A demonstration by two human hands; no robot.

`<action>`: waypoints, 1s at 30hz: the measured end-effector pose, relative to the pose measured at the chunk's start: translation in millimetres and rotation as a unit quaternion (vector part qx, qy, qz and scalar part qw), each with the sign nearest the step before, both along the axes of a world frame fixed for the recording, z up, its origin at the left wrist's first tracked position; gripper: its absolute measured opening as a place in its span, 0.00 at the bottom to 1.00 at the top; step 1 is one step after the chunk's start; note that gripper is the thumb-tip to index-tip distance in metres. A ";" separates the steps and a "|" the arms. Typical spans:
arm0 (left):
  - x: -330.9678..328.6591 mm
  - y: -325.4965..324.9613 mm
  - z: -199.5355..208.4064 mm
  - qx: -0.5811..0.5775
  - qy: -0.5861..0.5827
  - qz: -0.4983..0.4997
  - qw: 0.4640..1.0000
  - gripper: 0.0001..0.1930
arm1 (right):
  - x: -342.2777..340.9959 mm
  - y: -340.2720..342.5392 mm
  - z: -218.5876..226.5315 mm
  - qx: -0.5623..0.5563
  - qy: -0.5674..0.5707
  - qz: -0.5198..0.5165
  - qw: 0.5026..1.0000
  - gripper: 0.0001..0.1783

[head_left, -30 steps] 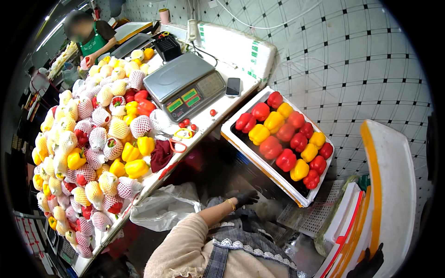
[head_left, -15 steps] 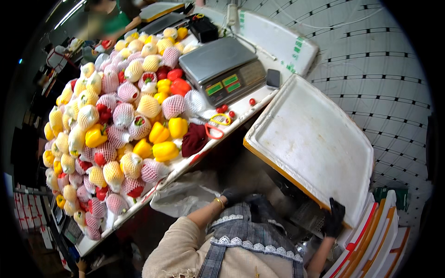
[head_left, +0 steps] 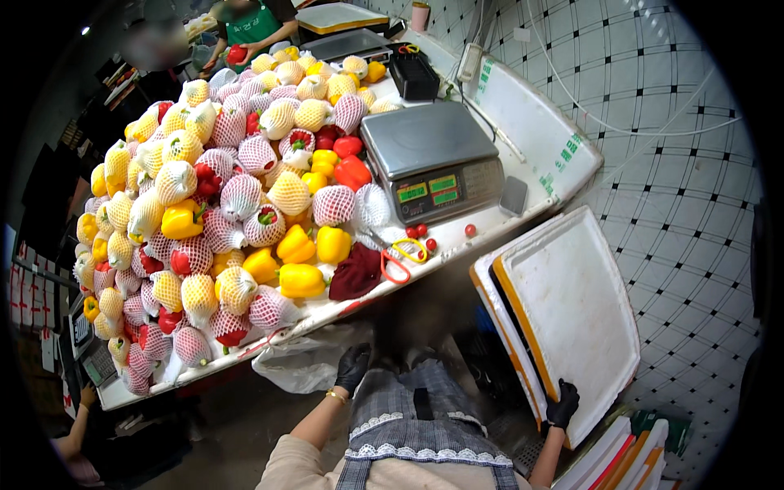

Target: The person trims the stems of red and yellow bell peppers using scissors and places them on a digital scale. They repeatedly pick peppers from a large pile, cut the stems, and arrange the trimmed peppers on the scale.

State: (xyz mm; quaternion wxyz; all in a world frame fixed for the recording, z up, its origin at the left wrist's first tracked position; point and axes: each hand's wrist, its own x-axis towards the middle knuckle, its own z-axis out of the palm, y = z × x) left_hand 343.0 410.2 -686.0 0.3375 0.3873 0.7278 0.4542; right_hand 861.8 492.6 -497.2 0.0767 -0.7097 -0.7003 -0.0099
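My right hand [head_left: 562,403], in a black glove, grips the lower edge of a white foam box lid [head_left: 576,314] with orange tape along its side. The lid stands tilted to the right of my body. Just left of it leans a second taped foam piece [head_left: 500,322], a dark gap between the two. My left hand [head_left: 353,367], also black-gloved, hangs in front of the apron below the table edge. A clear plastic bag [head_left: 296,361] is right beside it; dark surroundings blur the fingers, so I cannot make out whether they touch it.
A white table holds a large heap of bell peppers [head_left: 300,279] in foam nets, a scale [head_left: 433,163], scissors [head_left: 395,268], a dark red cloth [head_left: 354,273] and a phone [head_left: 514,196]. More foam lids [head_left: 600,457] stand at lower right. Another person [head_left: 253,28] holds a red pepper across the table.
The lid in my right hand has swung to a steeper tilt, and the second foam piece now shows behind it. My left hand has moved leftward, closer to the bag. My view has shifted.
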 end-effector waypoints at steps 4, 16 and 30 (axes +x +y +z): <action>-12.2 72.4 144.3 0.207 0.298 0.032 0.931 0.13 | -13.7 36.8 60.3 0.009 0.028 0.010 1.000 0.36; -5.7 203.4 127.8 0.146 0.144 0.065 0.977 0.20 | -142.7 304.8 70.6 0.069 0.304 0.290 0.905 0.13; -29.6 277.8 151.7 0.127 -0.004 0.090 0.988 0.28 | -280.7 472.8 8.3 -0.258 0.049 0.013 0.965 0.66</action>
